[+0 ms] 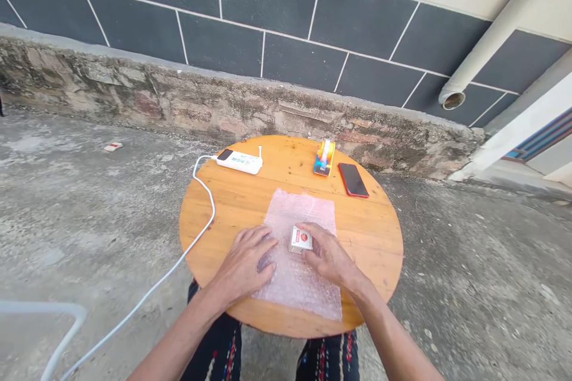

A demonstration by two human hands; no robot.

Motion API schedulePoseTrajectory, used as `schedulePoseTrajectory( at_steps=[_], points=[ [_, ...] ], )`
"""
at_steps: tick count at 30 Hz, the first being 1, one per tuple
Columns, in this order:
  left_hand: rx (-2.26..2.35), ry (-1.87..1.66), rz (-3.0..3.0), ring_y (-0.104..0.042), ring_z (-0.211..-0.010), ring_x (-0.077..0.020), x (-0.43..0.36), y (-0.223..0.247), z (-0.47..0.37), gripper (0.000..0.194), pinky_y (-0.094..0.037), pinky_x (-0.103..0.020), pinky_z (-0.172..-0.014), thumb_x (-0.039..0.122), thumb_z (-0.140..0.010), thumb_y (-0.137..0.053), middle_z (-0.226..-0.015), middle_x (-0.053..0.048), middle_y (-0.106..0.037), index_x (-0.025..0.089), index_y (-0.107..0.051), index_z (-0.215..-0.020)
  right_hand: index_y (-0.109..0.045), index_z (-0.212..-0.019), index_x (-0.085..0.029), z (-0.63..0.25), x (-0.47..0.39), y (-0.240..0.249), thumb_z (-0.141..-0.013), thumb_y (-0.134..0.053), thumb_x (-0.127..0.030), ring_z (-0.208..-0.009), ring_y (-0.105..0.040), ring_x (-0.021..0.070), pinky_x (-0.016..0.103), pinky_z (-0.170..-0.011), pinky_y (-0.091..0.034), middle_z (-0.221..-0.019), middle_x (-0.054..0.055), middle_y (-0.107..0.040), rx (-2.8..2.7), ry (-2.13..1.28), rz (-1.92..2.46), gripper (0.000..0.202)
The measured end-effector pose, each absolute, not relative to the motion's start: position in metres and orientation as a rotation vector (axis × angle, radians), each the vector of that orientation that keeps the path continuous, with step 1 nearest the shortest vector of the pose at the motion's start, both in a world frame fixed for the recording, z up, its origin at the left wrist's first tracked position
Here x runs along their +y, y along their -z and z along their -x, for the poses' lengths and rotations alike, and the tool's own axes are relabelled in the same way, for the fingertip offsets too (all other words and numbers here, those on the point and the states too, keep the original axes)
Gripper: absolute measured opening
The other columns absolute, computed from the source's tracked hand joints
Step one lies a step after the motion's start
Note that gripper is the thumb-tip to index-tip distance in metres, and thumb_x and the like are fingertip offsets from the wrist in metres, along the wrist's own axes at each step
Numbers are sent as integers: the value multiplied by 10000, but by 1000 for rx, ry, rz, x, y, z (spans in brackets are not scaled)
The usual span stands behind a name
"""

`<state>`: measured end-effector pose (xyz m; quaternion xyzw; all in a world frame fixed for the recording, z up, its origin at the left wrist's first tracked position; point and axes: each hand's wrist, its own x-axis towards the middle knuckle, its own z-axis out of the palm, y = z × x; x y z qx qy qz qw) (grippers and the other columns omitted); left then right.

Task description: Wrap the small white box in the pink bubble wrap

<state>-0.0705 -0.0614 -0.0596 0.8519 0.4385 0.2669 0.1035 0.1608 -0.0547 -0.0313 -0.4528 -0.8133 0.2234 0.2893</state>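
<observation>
A sheet of pinkish bubble wrap (308, 292) lies flat on the round wooden table (375, 238). On the middle of the sheet is a small white box (300, 240) with a red print on its top. My right hand (328, 253) grips the box from its right side, thumb at the near edge and fingers at the far edge. To the left, my left hand (248, 262) rests over the sheet's left edge, its fingers stretched out and nothing in it.
At the table's back left sits a white device (240, 161) with a white cable (179, 262) running off to the lower left. Farther right are a colourful tape dispenser (324, 158) and a red-edged phone (353, 180). A stone-based wall (187, 110) stands behind.
</observation>
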Motion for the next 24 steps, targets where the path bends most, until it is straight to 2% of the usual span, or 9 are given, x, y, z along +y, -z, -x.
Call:
schedulePoseTrajectory(
  at_steps=[19,24],
  points=[
    [1272,-855,-2506,-449,-1227,-282,-63,67,71,429,-343,-492,-1042,191,-718,-563,-1291,-98,-534,214,-609,-1144,-483,-1280,-219,-160,-54,35,-684,-505,-31,-1115,-528,234,403,-956,-410,-1243,67,-562,-2126,-567,1243,625],
    [1268,-893,-2511,-464,-1213,-284,-63,68,71,444,-359,-489,-1033,183,-699,-575,-1280,-93,-546,217,-615,-1139,-456,-1311,-216,-162,-54,30,-700,-517,-56,-1206,-467,245,437,-1009,-369,-1306,86,-515,-2197,-536,1233,634]
  ],
)
